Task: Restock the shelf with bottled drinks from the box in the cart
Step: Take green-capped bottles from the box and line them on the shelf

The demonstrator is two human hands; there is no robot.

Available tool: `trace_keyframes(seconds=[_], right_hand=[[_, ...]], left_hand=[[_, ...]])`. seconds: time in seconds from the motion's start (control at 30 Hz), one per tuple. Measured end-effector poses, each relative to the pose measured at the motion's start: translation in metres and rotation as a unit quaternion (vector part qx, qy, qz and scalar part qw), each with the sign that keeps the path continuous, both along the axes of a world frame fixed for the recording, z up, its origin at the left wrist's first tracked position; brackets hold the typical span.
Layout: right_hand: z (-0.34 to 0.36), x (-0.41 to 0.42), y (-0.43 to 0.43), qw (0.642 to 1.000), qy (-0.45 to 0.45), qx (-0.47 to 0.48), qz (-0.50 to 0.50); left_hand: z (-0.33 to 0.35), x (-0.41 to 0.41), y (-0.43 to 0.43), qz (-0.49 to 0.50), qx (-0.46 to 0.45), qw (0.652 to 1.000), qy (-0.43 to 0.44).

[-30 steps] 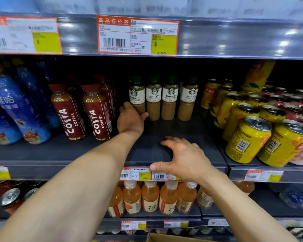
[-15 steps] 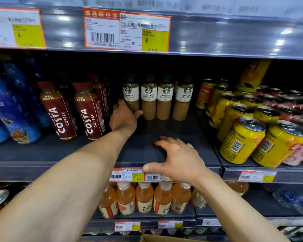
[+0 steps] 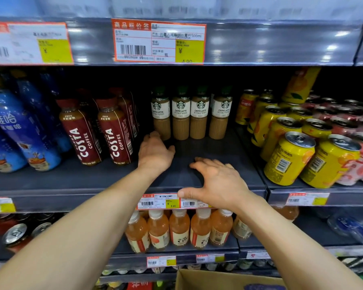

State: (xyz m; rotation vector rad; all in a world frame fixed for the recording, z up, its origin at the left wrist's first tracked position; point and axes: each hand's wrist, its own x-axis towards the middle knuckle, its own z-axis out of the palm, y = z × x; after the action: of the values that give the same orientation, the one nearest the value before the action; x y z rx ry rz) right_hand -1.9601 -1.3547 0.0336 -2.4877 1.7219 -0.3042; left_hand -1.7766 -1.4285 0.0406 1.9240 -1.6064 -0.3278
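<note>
Four lattes (image 3: 190, 118) at shelf (image 3: 218, 149) back, front bare. Open left hand (image 3: 155, 151) beside them, open right hand (image 3: 218, 181) on edge, both empty. Box (image 3: 208, 279) below; restocking seems mostly left.

Four latte bottles (image 3: 180, 114) stood in one row. Two red coffee bottles (image 3: 82, 135) stood in front, at least two more behind them. Five orange drink bottles (image 3: 179, 229) lined up lower down. Two big price tags (image 3: 158, 40) hung above. One cardboard box (image 3: 214, 279) showed.
</note>
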Motion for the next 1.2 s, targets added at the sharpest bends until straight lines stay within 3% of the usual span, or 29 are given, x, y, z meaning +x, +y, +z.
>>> trace_keyframes(seconds=[0.3, 0.5, 0.7, 0.93, 1.2], right_hand=[[0.010, 0.006, 0.017, 0.997, 0.073, 0.001, 0.003], [0.012, 0.002, 0.074, 0.996, 0.079, 0.014, -0.041], [-0.020, -0.030, 0.173, 0.995, 0.056, -0.029, -0.077], [-0.097, -0.082, 0.265, 0.976, 0.069, 0.140, -0.154], [-0.200, -0.155, 0.324, 0.929, 0.073, 0.288, -0.220]], left_hand=[[0.018, 0.010, 0.091, -0.201, 0.063, 0.968, -0.135], [-0.002, 0.012, 0.162, -0.210, 0.045, 0.939, -0.269], [-0.039, 0.008, 0.252, -0.262, 0.045, 0.929, -0.258], [-0.103, -0.010, 0.344, -0.305, 0.143, 0.921, -0.194], [-0.197, -0.063, 0.393, -0.324, 0.292, 0.881, -0.183]])
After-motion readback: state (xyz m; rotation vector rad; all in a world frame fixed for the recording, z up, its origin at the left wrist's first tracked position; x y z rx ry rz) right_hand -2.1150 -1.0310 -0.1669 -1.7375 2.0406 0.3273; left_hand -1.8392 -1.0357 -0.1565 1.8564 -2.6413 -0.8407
